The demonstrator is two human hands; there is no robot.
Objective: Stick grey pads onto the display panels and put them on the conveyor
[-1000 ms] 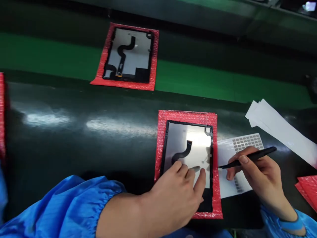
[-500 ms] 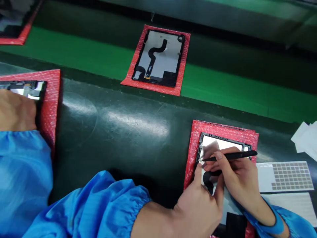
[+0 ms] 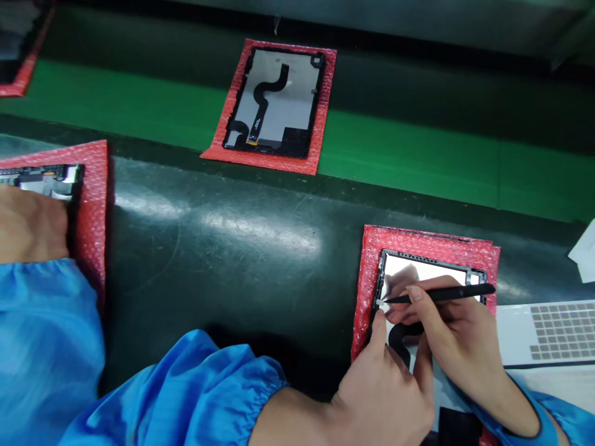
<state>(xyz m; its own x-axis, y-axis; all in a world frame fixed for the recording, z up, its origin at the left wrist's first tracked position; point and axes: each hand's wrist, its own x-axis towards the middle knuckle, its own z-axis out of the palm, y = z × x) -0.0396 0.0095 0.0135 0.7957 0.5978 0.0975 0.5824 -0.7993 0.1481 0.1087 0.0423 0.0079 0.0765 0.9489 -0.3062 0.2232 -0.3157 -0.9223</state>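
Note:
A tablet display panel [image 3: 437, 267] lies back-side up on a red bubble-wrap pad [image 3: 418, 240] at the lower right. My right hand [image 3: 453, 331] is closed around black tweezers [image 3: 441, 295], whose tip holds a small pale piece at the panel's left edge. My left hand [image 3: 388, 387] rests on the panel's lower part, its index finger stretched up beside the tweezer tip and the black flex cable [image 3: 400, 337]. Its fingers lie apart and hold nothing.
A second panel on a red pad [image 3: 274, 99] lies on the green belt [image 3: 418, 161]. A sticker sheet [image 3: 548, 331] with grey squares sits at the right. Another person's hand [image 3: 28, 223] and blue sleeve [image 3: 41, 347] rest on a third panel and pad [image 3: 93, 198] at the left.
My right hand carried the tweezers from the sticker sheet to the panel's left edge. My left hand slid to the lower part. The view swung left, showing the other person's hand.

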